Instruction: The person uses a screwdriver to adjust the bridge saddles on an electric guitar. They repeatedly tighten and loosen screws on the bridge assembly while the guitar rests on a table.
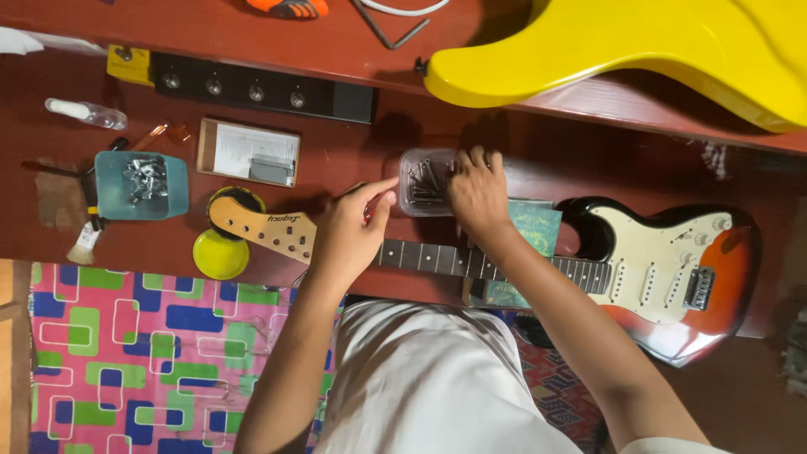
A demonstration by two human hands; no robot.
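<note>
Head view: sunburst electric guitar (664,269) lies flat on the red counter (353,160). Clear parts tub (424,181) just above its neck — right hand (477,195) fingers dip in, grip unclear. Left hand (353,231) pinches a small part (370,208). Judgement: pick one piece, steady the tub.

Landmark: the sunburst electric guitar (672,277) lying across the red table.

- Small shallow cardboard box (249,152), brown rim, open, above and left of the guitar's headstock; white printed sheet and a small grey packet inside.
- Clear plastic tub (414,160), rectangular, just above the guitar's neck, holding metal pins.
- Teal plastic tray (141,185), squarish, far left of the headstock, holding metal parts.
- Green printed card packet (538,227), flat, under the neck near the body.
</note>
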